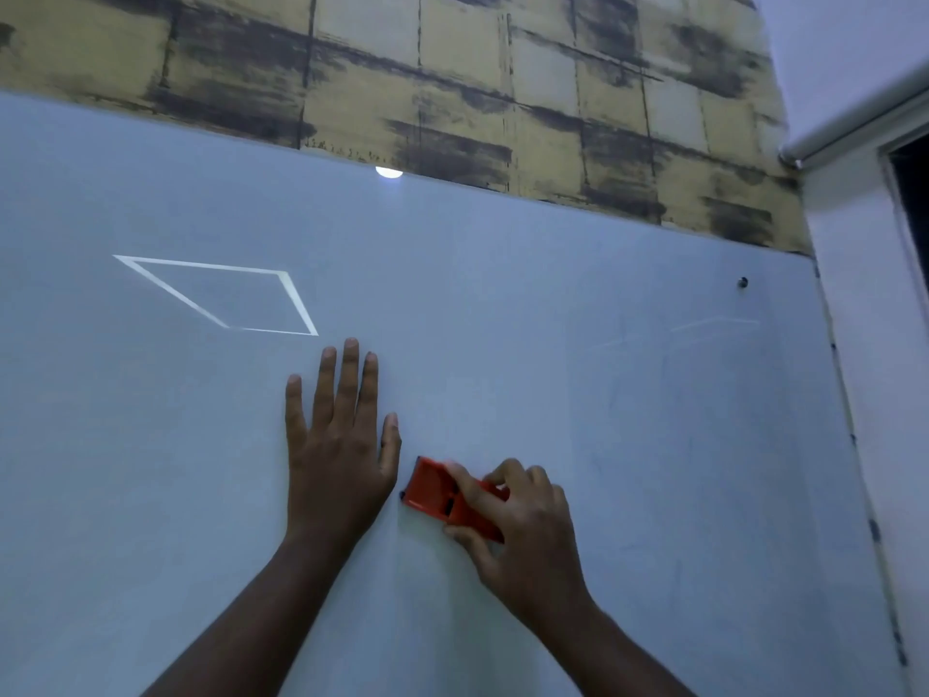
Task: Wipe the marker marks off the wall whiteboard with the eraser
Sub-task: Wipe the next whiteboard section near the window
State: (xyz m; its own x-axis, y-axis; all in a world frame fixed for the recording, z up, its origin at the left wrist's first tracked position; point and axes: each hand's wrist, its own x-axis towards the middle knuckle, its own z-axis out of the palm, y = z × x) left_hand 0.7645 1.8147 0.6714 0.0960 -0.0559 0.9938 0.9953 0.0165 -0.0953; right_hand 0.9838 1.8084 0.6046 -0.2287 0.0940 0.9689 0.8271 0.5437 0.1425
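The wall whiteboard fills most of the view, pale and glossy. My left hand lies flat against it with straight fingers pointing up. Just right of that hand, my right hand grips an orange eraser and holds it against the board. Faint thin marker lines show on the board's upper right. A bright four-sided outline at the upper left looks like a reflected ceiling light, and a round bright spot sits at the top edge.
Yellow and black block-pattern wallpaper covers the wall above the board. A small dark fixing sits near the board's upper right corner. A white wall and a roller blind tube stand at the right.
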